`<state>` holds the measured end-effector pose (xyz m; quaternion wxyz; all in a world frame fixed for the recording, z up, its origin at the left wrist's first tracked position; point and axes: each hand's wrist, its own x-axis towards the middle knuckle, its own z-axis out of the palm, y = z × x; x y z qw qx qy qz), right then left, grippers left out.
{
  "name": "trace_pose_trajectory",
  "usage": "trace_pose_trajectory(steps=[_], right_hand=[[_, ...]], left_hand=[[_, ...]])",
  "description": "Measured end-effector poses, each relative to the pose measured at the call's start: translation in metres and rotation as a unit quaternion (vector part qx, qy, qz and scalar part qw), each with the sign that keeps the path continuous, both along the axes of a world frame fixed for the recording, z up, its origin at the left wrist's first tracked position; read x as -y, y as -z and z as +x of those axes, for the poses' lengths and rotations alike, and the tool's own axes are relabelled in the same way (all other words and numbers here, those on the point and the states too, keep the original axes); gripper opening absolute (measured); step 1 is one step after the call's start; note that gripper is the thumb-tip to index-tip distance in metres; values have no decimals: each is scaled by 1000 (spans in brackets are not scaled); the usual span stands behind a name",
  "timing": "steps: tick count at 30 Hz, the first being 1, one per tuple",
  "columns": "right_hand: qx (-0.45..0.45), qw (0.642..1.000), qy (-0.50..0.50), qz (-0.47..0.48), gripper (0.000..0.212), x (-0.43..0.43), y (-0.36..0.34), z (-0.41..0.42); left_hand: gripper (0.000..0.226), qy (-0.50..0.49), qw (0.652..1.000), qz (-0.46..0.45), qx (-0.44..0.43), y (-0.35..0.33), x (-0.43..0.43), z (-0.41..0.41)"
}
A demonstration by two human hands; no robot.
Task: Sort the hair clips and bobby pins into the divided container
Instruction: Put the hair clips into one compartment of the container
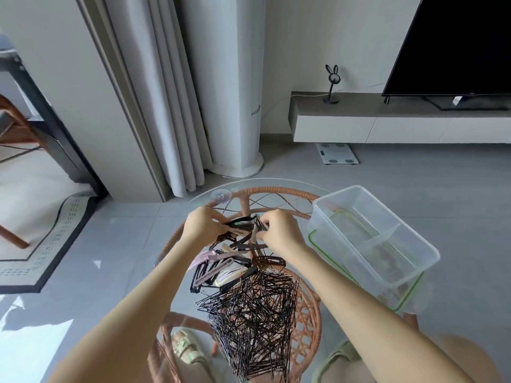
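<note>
Left hand (203, 226) grips clips (240, 223), right hand (279, 230) pinches same bunch; container (409, 239) beside right hand, long axis slanting far-left to near-right.

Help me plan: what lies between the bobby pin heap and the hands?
Head view: jumbled hair clips separate the bobby pin heap from left hand and right hand.

You're working over a clear, glossy glass top (279, 183) that is lying on a woven rattan frame (276, 191). The pins (257, 313) are showing as thin dark wire with a slight sheen. The clips (221, 268) are looking smooth, some glossy, some matt. The box (398, 220) is looking like clear, smooth plastic.
</note>
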<state>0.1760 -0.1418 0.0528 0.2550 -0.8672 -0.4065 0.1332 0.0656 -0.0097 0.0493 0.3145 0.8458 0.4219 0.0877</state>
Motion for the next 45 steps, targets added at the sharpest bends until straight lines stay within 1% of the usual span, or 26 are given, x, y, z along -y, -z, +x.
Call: trace_pose_trajectory(steps=[2,4,6,10,11,13,14,15,17,18,20,21,23,25,27,31,34,36,38,39,41,43,45], right_hand=[[-2,1000,9,30,26,2,-8,4],[-3,998,17,62,26,4,-19,10],[-6,996,16,92,25,9,-34,20],[-37,985,42,165,23,35,-72,51],[-34,983,54,169,22,45,-80,63],[-10,985,90,149,26,63,-87,89],[10,987,104,120,27,71,-86,101],[20,991,110,78,23,78,-82,110],[-6,995,98,-10,10,87,-69,120],[-27,995,87,-48,8,91,-60,123],[-35,992,77,-96,23,97,-43,130],[-15,992,84,-94,25,100,-38,134],[18,991,124,-37,24,109,-33,143],[-7,981,185,49,30,119,-32,151],[-33,968,222,114,34,131,-34,157],[-28,969,210,130,38,145,-40,154],[-4,971,192,143,29,143,-49,141],[21,974,166,154,21,136,-60,121],[30,981,111,158,15,123,-71,91],[21,986,69,152,15,116,-74,76],[-1,995,-34,97,30,99,-70,49],[11,993,-114,13,51,78,-54,32],[16,988,-145,-47,70,54,-34,24]], left_hand=[[20,-30,999,-23,33,-4,2,-2],[18,-56,995,-36,70,-12,3,-5],[17,-66,993,-30,93,-22,3,-8],[13,-63,989,-34,132,-48,9,-11],[13,-59,987,-41,145,-55,12,-10],[12,-48,985,-43,162,-67,19,-5],[12,-35,984,-43,171,-72,24,0],[12,-20,982,-45,181,-77,31,7],[12,13,980,-51,191,-85,47,28],[12,28,980,-51,192,-88,58,41],[14,63,979,-39,193,-91,78,68],[16,82,979,-29,186,-91,88,82],[18,111,980,-14,165,-89,107,110],[18,135,981,-6,139,-82,121,134],[19,160,982,-1,102,-72,130,152],[32,252,967,16,20,-62,139,165],[27,263,962,35,57,-67,130,153],[25,238,967,45,75,-68,113,133],[26,203,975,73,52,-62,84,105],[27,185,978,96,25,-59,69,89],[34,158,977,130,-59,-47,38,52],[57,133,975,111,-140,-31,14,16],[80,125,970,85,-189,-17,-4,-12]])
